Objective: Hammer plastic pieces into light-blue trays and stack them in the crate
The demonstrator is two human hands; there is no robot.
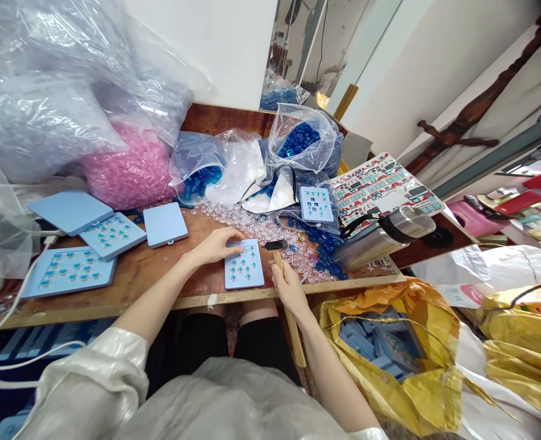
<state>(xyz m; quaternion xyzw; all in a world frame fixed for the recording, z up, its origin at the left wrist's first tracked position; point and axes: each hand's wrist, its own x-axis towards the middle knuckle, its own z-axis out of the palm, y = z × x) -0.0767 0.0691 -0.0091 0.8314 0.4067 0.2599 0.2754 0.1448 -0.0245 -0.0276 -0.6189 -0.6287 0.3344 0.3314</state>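
Note:
A light blue plastic panel (244, 278) with small turquoise pieces set in it lies at the table's front edge. Over its upper left corner is my left hand (222, 244), thumb and fingers drawn together at the surface; whatever is between them is too small to name. My right hand (290, 284) grips the wooden handle of a hammer (293, 330). Its black head is raised just right of the panel, apart from it. Clear pink-tinted plastic pieces (270, 226) are scattered behind the panel, and dark blue pieces (327, 250) lie to the right.
At left lie more light blue panels (164, 224) and a white cable (11, 305). Bags of pink pieces (130, 165) and blue pieces (300, 139) line the back. A steel flask (384, 235) leans at right. Below it, a yellow sack (389, 403) holds blue panels.

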